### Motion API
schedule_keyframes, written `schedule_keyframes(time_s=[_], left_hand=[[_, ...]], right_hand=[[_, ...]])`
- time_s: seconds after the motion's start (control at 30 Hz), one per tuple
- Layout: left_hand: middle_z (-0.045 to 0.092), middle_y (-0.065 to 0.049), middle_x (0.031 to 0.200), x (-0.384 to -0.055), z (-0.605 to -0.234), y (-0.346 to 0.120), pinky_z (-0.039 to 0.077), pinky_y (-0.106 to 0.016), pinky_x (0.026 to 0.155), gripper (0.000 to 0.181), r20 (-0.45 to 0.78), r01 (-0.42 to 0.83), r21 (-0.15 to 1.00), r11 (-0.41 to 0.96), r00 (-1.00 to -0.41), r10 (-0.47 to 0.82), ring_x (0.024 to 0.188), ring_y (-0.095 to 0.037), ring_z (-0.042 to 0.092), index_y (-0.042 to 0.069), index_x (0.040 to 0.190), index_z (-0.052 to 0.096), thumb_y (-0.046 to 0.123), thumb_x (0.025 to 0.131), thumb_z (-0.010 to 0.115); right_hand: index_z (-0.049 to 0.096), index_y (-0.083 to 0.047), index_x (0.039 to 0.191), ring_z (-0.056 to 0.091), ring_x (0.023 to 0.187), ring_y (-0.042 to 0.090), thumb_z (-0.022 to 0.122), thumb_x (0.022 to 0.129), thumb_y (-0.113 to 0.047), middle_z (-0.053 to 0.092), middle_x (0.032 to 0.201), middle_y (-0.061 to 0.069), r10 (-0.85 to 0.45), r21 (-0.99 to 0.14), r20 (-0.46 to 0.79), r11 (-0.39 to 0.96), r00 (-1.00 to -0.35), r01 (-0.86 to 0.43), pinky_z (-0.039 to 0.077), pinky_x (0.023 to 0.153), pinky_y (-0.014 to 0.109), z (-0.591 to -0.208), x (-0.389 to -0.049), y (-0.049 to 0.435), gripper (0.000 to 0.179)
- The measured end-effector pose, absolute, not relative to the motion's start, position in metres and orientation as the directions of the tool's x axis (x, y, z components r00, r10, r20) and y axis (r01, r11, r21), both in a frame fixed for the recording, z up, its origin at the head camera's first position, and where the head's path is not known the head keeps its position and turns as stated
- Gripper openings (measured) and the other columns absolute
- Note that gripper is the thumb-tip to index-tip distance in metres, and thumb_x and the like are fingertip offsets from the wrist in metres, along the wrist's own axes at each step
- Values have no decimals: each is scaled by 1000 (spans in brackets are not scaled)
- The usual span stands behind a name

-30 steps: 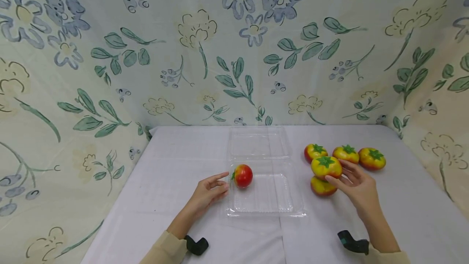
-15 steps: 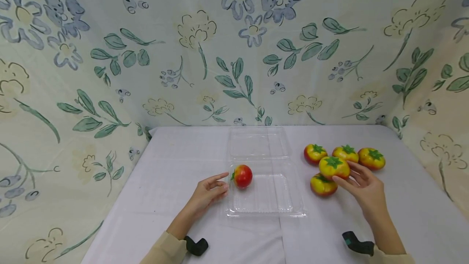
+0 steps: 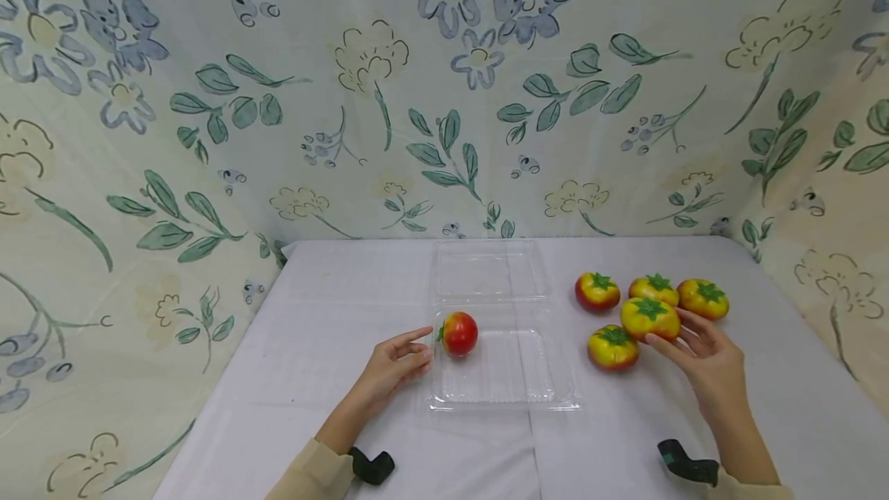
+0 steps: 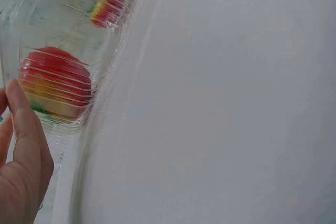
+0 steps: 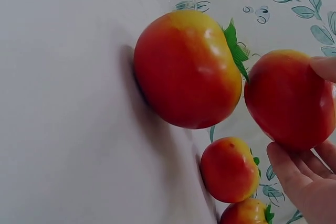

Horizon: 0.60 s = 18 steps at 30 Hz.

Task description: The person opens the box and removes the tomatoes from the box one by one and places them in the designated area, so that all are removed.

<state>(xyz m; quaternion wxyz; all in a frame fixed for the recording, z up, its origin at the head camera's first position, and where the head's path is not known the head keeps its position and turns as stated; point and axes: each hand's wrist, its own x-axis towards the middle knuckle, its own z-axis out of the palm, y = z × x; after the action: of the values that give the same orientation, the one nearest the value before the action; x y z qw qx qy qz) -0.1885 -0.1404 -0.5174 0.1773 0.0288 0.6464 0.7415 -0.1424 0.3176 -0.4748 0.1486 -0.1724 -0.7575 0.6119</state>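
Observation:
My right hand (image 3: 715, 365) grips a yellow-topped tomato (image 3: 650, 318) with a green star-shaped calyx, thumb and fingers round its sides. In the right wrist view this tomato (image 5: 289, 100) shows a red underside, held up beside another tomato (image 5: 184, 72) that lies on the cloth. My left hand (image 3: 396, 365) rests its fingertips at the left rim of a clear plastic clamshell box (image 3: 500, 400), fingers loosely bent. Inside that box, at its left, a red tomato (image 3: 459, 334) lies on its side, calyx to the left; the left wrist view shows this tomato (image 4: 55, 82) through the ribbed wall.
Around the held tomato lie several more: a tomato (image 3: 613, 347) in front, a tomato (image 3: 597, 292) behind left, a tomato (image 3: 703, 298) at the right. The open lid (image 3: 489, 268) lies flat behind the box. Floral cloth (image 3: 444, 137) hangs beyond the white table (image 3: 347, 284).
My right hand has moved to the right with the tomato, uncovering the one beneath it in view. My left hand and the box have stayed in place.

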Motion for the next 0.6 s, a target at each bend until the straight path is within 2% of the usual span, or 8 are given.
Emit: schedule_keyframes(time_s=[0.3,0.43,0.6], left_hand=[[65,-9,103,-188,-517,-140,58,-29,83,52,-187,-223,970,-94,-936,298,85,-14,66,1,141,54,6,92,72],[65,-9,103,-188,-516,-140,58,-28,83,53,-185,-220,972,-85,-935,301,85,-14,66,2,142,54,7,92,72],[65,-10,103,-188,-515,-140,58,-28,83,52,-186,-223,971,-89,-934,305,85,-14,66,1,142,54,6,93,71]], right_hand=[[46,-16,150,42,132,17,84,82,-25,34,156,8,496,-983,-92,90,-863,157,48,73,3,-481,-140,326,78],[43,-20,152,37,140,22,83,82,-30,29,161,6,508,-972,-139,93,-850,215,48,73,3,-485,-140,330,81],[41,-19,153,37,140,21,83,82,-32,29,161,5,507,-968,-168,78,-846,238,48,74,4,-490,-140,334,84]])
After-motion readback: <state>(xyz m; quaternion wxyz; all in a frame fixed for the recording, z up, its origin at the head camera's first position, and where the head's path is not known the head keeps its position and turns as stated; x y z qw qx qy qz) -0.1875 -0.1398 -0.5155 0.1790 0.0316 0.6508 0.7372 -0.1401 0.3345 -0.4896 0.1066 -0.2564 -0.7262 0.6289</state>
